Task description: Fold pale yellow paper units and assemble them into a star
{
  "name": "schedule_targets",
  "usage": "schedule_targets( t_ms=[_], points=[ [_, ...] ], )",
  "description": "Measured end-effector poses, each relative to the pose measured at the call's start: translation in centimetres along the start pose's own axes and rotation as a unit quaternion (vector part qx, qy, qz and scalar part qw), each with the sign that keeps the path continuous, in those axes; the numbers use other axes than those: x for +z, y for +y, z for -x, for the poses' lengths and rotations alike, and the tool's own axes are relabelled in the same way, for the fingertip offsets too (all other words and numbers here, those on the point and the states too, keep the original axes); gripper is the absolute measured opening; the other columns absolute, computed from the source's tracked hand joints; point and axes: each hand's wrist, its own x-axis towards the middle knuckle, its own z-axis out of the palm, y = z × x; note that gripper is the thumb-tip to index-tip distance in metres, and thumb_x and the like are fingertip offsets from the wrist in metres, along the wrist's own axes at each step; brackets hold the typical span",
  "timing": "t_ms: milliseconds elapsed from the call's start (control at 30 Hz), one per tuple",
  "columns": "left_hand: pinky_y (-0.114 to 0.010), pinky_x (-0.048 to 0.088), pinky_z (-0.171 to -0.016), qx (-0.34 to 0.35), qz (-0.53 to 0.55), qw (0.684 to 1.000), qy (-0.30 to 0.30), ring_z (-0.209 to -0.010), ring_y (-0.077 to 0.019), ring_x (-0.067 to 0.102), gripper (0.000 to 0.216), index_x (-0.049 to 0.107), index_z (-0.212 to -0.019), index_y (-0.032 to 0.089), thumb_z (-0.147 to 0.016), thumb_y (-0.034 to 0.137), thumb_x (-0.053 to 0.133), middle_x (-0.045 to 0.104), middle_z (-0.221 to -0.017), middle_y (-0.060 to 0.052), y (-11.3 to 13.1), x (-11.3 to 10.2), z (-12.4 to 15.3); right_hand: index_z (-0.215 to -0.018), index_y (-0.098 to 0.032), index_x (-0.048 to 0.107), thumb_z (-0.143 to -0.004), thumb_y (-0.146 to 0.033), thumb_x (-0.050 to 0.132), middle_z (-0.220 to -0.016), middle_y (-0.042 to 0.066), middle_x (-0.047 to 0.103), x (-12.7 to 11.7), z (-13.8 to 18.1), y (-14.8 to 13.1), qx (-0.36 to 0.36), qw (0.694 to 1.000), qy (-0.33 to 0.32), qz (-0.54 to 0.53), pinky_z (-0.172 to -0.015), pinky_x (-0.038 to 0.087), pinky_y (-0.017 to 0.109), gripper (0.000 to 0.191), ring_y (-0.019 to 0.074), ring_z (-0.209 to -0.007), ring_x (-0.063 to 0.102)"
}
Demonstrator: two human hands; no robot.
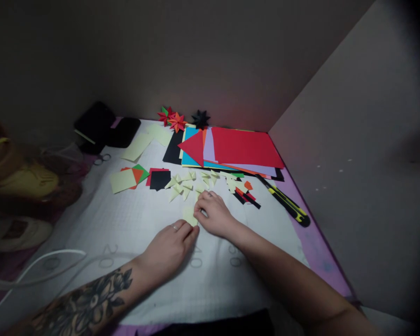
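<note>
A small pale yellow piece of paper (189, 215) lies on the white sheet between my two hands. My left hand (171, 243) is closed, its fingertips at the paper's lower edge. My right hand (213, 213) pinches the paper's right side, thumb against forefinger. Just beyond my hands are several folded pale yellow paper pieces (177, 186) with pointed ends, one of them partly hidden by my right fingers. Left of these lie black paper squares (160, 179) over red ones, and a pale yellow square (122, 181) over orange and green ones.
Large coloured sheets, red on top (247, 147), are stacked at the back. Folded paper stars (177, 122) stand behind them. A yellow-and-black utility knife (289, 205) lies at the right, near paper scraps (245, 193). Scissors (102, 159), a black case (124, 132) and a white cable (38, 261) are at the left.
</note>
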Motion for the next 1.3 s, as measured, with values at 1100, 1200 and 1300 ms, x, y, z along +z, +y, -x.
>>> schedule_targets(
  t_ms=[1100, 1200, 1300],
  points=[
    [-0.035, 0.05, -0.072, -0.014, -0.021, 1.0, 0.004, -0.087, -0.0224, 0.059, 0.035, 0.059, -0.115, 0.007, -0.085, 0.004, 0.042, 0.066, -0.106, -0.013, 0.5, 0.1, 0.1, -0.082, -0.02, 0.057, -0.081, -0.018, 0.06, -0.095, 0.005, 0.058, 0.7, 0.5, -0.7, 0.025, 0.997, 0.025, 0.068, -0.083, 0.037, 0.036, 0.004, 0.023, -0.095, 0.049],
    [-0.036, 0.048, -0.072, -0.004, -0.033, 0.999, -0.001, -0.092, -0.0232, 0.059, 0.037, 0.059, -0.117, 0.007, -0.085, 0.005, 0.041, 0.063, -0.12, -0.015, 0.8, 0.1, 0.1, -0.09, -0.02, 0.055, -0.083, -0.021, 0.061, -0.097, 0.006, 0.058, 0.8, 0.5, -0.8, 0.048, 0.992, 0.048, 0.103, -0.082, 0.038, 0.037, 0.009, 0.0242, -0.094, 0.049],
    [-0.037, 0.047, -0.072, 0.001, -0.047, 0.999, -0.018, -0.093, -0.0243, 0.06, 0.037, 0.061, -0.116, 0.005, -0.084, 0.004, 0.042, 0.063, -0.122, -0.016, 1.0, 0.1, 0.1, -0.093, -0.019, 0.055, -0.085, -0.029, 0.063, -0.1, 0.009, 0.058, 1.1, 0.2, -0.6, 0.067, 0.982, 0.083, 0.156, -0.083, 0.038, 0.039, 0.015, 0.027, -0.097, 0.048]
  ],
)
